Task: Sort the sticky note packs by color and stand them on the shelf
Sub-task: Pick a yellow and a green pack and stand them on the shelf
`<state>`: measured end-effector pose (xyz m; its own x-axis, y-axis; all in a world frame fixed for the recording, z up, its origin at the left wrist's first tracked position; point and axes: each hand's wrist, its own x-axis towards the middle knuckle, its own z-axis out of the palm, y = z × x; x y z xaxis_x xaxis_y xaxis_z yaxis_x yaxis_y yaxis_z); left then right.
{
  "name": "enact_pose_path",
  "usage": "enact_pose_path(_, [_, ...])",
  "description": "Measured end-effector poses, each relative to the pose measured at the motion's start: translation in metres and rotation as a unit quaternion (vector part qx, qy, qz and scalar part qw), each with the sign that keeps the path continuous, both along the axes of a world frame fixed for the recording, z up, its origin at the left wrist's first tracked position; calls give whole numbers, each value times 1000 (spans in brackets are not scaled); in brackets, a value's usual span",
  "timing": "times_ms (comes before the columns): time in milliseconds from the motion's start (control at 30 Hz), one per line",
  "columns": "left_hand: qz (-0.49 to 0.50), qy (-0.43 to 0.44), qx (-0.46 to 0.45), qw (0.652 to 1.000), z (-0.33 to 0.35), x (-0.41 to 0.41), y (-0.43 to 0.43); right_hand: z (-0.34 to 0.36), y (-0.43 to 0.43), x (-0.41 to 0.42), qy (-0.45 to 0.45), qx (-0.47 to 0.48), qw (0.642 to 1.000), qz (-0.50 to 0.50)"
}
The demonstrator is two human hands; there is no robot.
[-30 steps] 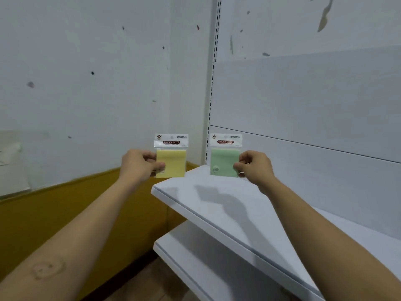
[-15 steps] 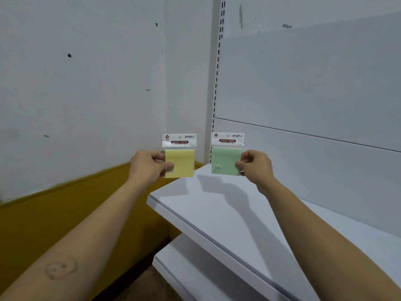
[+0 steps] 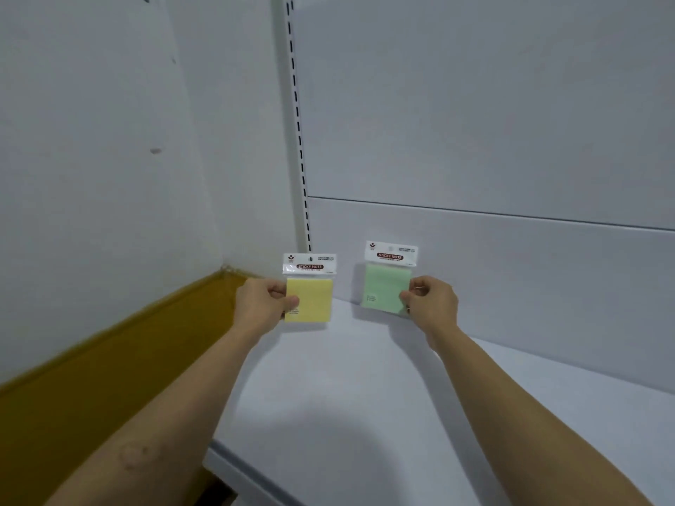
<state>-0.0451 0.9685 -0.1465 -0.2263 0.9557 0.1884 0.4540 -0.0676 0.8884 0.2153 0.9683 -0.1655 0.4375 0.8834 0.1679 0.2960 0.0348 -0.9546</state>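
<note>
My left hand (image 3: 261, 307) pinches a yellow sticky note pack (image 3: 309, 297) by its left edge and holds it upright over the far left corner of the white shelf (image 3: 365, 396). My right hand (image 3: 433, 304) pinches a green sticky note pack (image 3: 385, 288) by its right edge. The green pack stands upright close to the shelf's back panel (image 3: 511, 272), its bottom edge at or just above the shelf surface. Both packs have a white header card labelled STICKY NOTE. The two packs are side by side with a gap between them.
A slotted white upright (image 3: 297, 122) runs up the left end of the back panel. Left of the shelf is a white wall (image 3: 109, 140) with a mustard-yellow lower band (image 3: 109, 378). The shelf's front edge (image 3: 248, 472) is at the bottom.
Both hands have moved forward and down toward the back of the shelf, and the view has come closer. The packs are farther apart than before.
</note>
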Motion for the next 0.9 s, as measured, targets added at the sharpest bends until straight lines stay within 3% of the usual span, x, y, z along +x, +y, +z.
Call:
enact_pose_path(467, [-105, -40, -11, 994, -53, 25, 122, -31, 38, -29, -38, -35, 990, -127])
enact_pose_path(900, [-111, -53, 39, 992, -74, 25, 145, -53, 40, -59, -94, -79, 978, -169])
